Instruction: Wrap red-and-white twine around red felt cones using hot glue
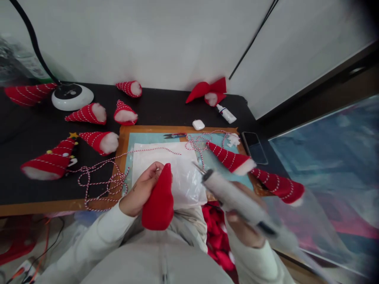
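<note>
Left grip point(141, 192) pinches red cone point(159, 203), right grip point(248, 233) clasps grey tool point(241, 197); bottle label point(227, 114) illegible.

- The left arm point(97, 240), in a long pale sleeve, reaches in from the lower left, its forearm slanting inward.
- The left hand point(142, 193) is closed in a pinch in front of the torso point(160, 260), its fingers point(155, 167) bent and pointing forward.
- The right forearm point(254, 258), sleeved alike, angles forward from the lower right.
- The right hand point(247, 225) is curled in a grip, slightly blurred, well apart from the left.
</note>
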Demonstrator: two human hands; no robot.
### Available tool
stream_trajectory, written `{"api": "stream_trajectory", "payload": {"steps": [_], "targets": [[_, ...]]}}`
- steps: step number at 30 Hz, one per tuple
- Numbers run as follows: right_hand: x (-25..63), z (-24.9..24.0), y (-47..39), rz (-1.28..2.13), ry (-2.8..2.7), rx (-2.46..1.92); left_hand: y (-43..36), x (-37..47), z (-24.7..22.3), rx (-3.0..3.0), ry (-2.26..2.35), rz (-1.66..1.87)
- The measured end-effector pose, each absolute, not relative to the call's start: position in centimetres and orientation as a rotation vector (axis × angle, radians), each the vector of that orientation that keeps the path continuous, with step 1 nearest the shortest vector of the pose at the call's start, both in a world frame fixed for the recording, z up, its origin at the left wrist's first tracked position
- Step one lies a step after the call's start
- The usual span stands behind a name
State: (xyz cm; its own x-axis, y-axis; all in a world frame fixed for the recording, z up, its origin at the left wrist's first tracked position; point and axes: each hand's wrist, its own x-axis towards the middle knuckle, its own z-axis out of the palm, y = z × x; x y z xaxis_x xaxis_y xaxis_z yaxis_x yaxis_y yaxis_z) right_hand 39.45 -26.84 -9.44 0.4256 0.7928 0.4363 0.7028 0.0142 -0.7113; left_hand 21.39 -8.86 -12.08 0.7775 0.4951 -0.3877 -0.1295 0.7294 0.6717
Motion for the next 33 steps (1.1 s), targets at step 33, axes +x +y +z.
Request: {"api": "stream_trajectory", "payload": {"steps": [33], "targets": [[38.0, -8.2, -24.1, 0.067, -1.670, -1.581, -8.8, 20.9, -12.7, 0.875, 0.602, 0.355]]}}
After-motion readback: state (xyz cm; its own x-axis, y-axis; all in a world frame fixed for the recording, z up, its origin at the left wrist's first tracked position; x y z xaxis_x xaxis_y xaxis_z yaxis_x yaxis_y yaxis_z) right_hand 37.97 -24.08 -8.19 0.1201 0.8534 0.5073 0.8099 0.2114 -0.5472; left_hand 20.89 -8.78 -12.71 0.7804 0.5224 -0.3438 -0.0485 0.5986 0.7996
